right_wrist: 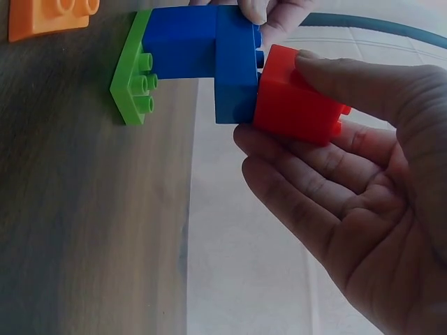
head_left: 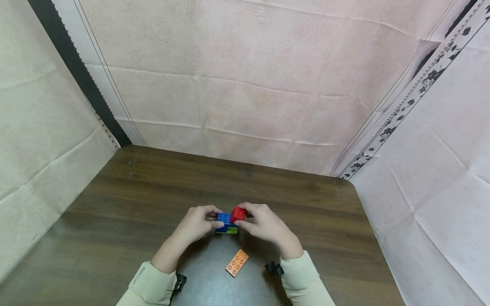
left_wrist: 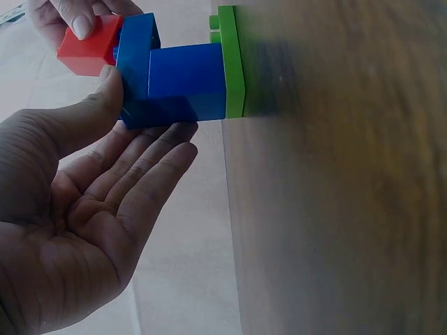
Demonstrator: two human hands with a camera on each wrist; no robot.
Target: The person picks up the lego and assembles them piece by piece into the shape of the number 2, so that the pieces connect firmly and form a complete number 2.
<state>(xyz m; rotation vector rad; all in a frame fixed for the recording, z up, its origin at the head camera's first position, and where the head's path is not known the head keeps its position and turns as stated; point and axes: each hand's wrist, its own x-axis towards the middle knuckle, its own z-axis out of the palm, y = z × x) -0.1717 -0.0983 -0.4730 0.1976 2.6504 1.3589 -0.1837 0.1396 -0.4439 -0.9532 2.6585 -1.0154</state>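
Observation:
A stack of toy building blocks stands on the table, with a light green plate (head_left: 232, 230) at the bottom. On the plate sits a tall blue block (left_wrist: 187, 73), and across its top lies a longer blue block (right_wrist: 236, 66) that overhangs one side. My left hand (head_left: 196, 223) holds this upper blue block between thumb and fingers. My right hand (head_left: 266, 224) pinches a red block (right_wrist: 297, 94) over the overhanging end. The red block is tilted against the blue studs, some of which show between the two in the right wrist view.
An orange block (head_left: 237, 262) with several studs lies on the wooden table (head_left: 115, 238), nearer to me than the stack. Pale cloth (head_left: 245, 85) hangs behind the table's far edge and along both sides.

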